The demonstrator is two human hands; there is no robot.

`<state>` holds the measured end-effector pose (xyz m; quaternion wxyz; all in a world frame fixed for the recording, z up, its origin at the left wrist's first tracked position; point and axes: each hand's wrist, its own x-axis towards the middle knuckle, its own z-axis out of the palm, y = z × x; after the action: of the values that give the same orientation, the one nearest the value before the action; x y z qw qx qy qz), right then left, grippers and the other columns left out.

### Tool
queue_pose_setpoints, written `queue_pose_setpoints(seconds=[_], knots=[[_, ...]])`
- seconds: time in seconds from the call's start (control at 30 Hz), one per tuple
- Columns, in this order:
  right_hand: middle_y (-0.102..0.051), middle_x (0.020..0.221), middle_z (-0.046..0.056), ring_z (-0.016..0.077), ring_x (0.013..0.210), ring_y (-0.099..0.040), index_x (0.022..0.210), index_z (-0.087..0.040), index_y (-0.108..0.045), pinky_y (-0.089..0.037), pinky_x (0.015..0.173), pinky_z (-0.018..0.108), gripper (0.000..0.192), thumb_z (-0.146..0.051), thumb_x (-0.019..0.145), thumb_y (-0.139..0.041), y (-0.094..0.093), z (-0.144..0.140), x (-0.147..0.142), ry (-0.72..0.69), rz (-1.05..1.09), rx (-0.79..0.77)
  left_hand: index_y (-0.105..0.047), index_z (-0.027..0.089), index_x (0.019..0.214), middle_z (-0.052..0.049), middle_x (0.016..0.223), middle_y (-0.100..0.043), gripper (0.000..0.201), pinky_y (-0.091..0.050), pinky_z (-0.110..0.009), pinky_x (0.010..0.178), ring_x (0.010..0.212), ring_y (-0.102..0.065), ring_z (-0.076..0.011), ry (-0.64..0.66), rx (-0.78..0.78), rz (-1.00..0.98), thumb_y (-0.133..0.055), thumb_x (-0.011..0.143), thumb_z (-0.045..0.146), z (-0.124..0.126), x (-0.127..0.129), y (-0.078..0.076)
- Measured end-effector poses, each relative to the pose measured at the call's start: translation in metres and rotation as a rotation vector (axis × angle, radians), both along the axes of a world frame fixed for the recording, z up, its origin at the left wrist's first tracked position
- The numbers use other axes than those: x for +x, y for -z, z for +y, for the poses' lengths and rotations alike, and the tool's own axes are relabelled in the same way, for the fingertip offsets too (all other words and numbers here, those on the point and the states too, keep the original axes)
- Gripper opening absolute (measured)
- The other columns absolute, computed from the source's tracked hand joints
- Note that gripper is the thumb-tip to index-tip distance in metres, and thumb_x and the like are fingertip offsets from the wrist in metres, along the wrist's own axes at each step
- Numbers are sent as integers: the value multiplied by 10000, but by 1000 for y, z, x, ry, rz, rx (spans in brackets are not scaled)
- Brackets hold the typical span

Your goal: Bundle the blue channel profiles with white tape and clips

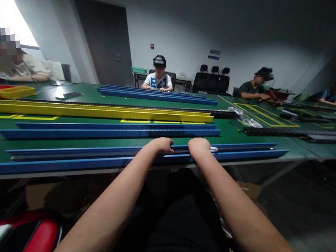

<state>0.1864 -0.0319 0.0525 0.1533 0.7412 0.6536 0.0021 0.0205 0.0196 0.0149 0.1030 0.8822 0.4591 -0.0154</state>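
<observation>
A long blue channel (pixel 79 162) lies along the near edge of the green table, with a thin grey strip (pixel 70 155) inside it. My left hand (pixel 163 145) is over the channel's middle, its fingers curled down into it; what they pinch is hidden. Just to the right, my right hand (pixel 199 146) is closed over the same channel, and its fingertips are out of sight. A small white loop-like piece (pixel 214 149) sticks out beside the right hand; whether that hand holds it is unclear.
Behind lie a second blue channel (pixel 106 130), a yellow channel (pixel 95 111) and more blue channels (pixel 153 93). Dark strips (pixel 275 131) and clear plastic (pixel 249 120) are at right. Red and yellow trays (pixel 16 92) stand far left. Several people sit around the table.
</observation>
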Motion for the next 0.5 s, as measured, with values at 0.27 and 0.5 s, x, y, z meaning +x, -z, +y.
queue_pose_setpoints(seconds=[0.27, 0.5], knots=[[-639, 1169, 263, 291, 1099, -630, 1183, -92, -674, -515, 870, 390, 362, -238, 883, -534, 0, 1, -3, 23, 25, -26, -700, 235, 962, -88, 967, -737, 389, -482, -290, 694, 852, -667, -233, -20, 13, 58, -577, 732, 523, 0, 12, -1], [-651, 1167, 237, 265, 1087, -638, 1160, -118, -692, -512, 870, 361, 345, -206, 891, -493, 6, 4, 0, 10, 20, 13, -721, 194, 927, -137, 985, -735, 388, -499, -318, 719, 871, -674, -261, 61, 62, 75, -574, 760, 512, 0, 51, -3]])
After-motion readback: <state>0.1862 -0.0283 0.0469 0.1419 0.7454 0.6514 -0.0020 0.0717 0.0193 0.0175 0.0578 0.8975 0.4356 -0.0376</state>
